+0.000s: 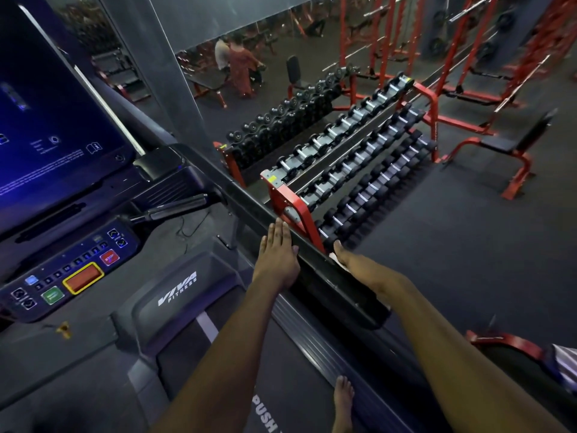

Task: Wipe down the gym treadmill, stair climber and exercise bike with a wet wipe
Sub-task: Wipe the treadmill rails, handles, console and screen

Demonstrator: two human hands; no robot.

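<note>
Gym floor (468, 245), dumbbell racks (352, 157) at 1 o'clock: treadmill (178, 292) lettered VIVA FITNESS, STOP, PUSH; left hand (278, 257) flat, released, on handrail (337, 285); right hand (352, 264) covered wet wipe (338, 261), grip not discernible.

The brand "VIVA FITNESS" is printed in slanted white capitals on the dark motor hood (175, 295) of the treadmill (312, 348). "STOP" is written in light letters on a red button (110, 257) of the control panel (46, 295). "PUSH" is printed in white capitals on the running deck (265, 414) at the lower edge, and whatever follows is cut off by the frame. Lines of white text and small symbols are displayed on the blue screen (56, 120), but they are too blurred to be read. The markings on the other panel keys are too small to be made out.
</note>
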